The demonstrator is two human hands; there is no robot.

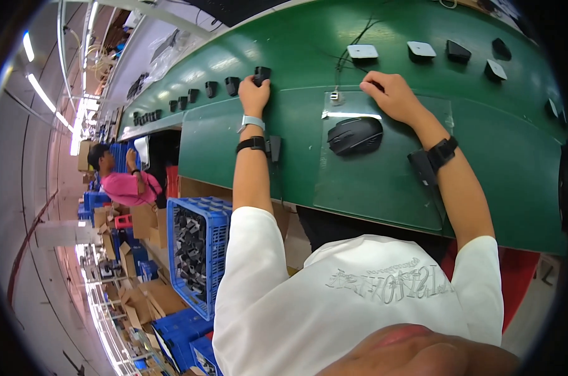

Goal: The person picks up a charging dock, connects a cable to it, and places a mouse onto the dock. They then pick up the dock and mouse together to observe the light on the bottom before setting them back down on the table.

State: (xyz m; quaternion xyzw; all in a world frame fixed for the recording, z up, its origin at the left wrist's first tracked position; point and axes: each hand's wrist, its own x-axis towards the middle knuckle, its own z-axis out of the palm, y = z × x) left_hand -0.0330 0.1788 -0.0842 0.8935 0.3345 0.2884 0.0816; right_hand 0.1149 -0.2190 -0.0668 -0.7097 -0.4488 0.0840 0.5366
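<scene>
My left hand (254,97) reaches to the far left part of the green bench, its fingers closed on a small black block-shaped part (262,74). That part is one of a row of similar black parts (232,86) running off to the left. My right hand (393,95) is curled above the far edge of a clear sheet (384,194). Its fingertips are pinched together, and what they hold, if anything, cannot be made out. A black computer mouse (355,136) lies on the sheet. Beyond it is a small white USB connector (335,98) on a dark cable.
Blocks with white tops (363,52) and black wedge-shaped parts (458,52) stand along the far right of the bench. Left of me, a blue crate (216,250) holds many black parts. A person in a pink shirt (130,188) works farther left, near cardboard boxes (155,297).
</scene>
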